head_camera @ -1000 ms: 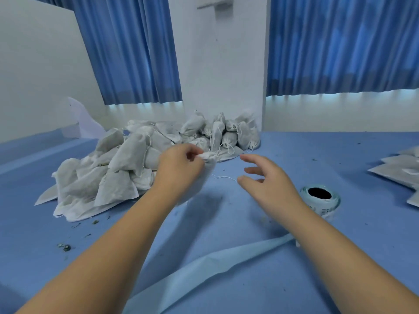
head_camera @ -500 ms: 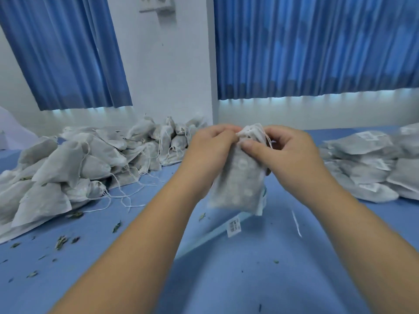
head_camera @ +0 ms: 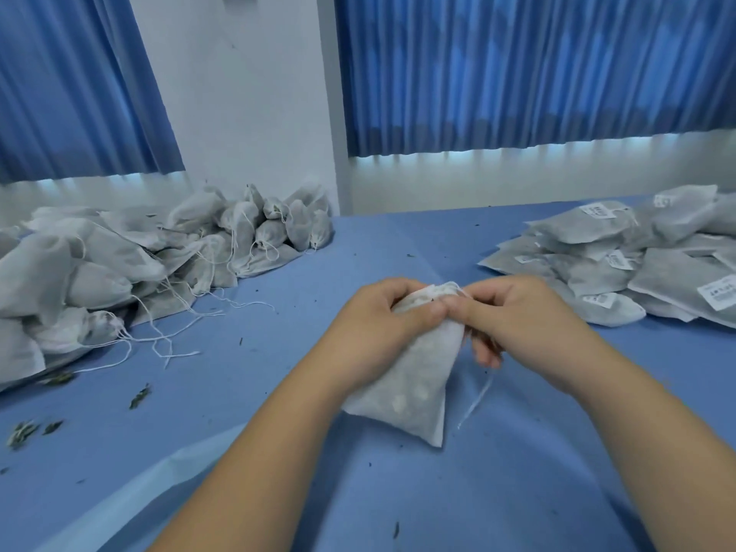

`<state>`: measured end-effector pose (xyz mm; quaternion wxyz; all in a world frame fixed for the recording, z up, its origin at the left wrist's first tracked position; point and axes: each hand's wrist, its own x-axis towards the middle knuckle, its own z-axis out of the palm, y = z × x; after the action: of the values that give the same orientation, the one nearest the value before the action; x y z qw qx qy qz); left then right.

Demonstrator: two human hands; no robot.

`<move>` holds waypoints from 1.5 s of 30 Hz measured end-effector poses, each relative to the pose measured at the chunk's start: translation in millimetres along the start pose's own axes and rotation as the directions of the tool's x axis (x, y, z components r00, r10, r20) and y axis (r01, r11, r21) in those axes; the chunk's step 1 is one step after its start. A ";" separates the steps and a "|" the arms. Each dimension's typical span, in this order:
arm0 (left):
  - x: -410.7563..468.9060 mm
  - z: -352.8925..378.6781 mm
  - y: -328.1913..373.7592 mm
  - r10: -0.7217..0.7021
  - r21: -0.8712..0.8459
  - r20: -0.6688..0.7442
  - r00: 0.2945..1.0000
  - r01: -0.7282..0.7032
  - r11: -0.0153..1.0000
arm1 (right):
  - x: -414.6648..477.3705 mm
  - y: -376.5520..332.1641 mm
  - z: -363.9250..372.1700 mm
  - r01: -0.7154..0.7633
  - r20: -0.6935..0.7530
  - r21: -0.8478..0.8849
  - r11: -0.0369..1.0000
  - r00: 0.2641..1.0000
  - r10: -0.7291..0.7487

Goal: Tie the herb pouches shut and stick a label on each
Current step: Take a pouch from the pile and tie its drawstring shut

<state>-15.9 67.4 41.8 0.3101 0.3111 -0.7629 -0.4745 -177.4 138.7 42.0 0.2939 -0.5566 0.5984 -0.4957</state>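
Your left hand (head_camera: 382,316) and right hand (head_camera: 513,312) pinch a pouch (head_camera: 410,384) at its neck, at the crumb-strewn blue worktop (head_camera: 517,492); blue curtains (head_camera: 517,73) hang behind.

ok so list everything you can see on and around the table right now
held pouch: one, white, centre, in both hands
unlabelled pouches: large pile, grey-white, left side of table
labelled pouches: a stack, grey-white with white labels, right side
loose strings: several, white, trailing from the left pile
herb bits: scattered, dark green, mostly left
table cover: one, blue, under everything
pale strip: one, light blue, lower left
curtains: two, blue, behind the table
wall: white, between the curtains
left hand: grips the held pouch's neck
right hand: pinches the same neck
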 end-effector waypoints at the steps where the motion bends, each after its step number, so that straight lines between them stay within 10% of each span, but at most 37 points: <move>1: -0.8 -2.5 -0.8 -0.026 0.009 0.013 1.000 0.026 1.000 | -1.0 -0.5 -2.6 -0.029 0.033 -0.025 0.999 0.999 0.030; 11: -11.6 -2.4 7.2 -0.149 0.008 0.035 0.988 0.148 0.989 | -9.7 -10.0 -8.7 -0.022 0.195 0.085 0.996 0.981 0.005; 24: -17.6 -5.8 8.1 -0.049 -0.243 0.267 0.962 0.116 0.963 | -4.9 -1.7 9.8 0.120 -0.183 0.114 0.986 0.978 -0.098; 35: -18.6 -6.8 6.0 -0.034 -0.089 -0.160 0.986 0.020 0.996 | -18.4 -7.8 14.4 0.229 -0.077 -0.226 0.947 0.965 -0.252; 45: -24.8 -8.7 9.6 -0.089 -0.113 0.325 0.942 0.132 0.985 | -21.8 -15.6 6.6 0.214 0.012 -0.075 0.974 0.977 -0.214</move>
<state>4.3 85.3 49.3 0.1758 0.2515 -0.7506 -0.5851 -161.1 159.5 49.8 0.2186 -0.6297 0.5527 -0.5003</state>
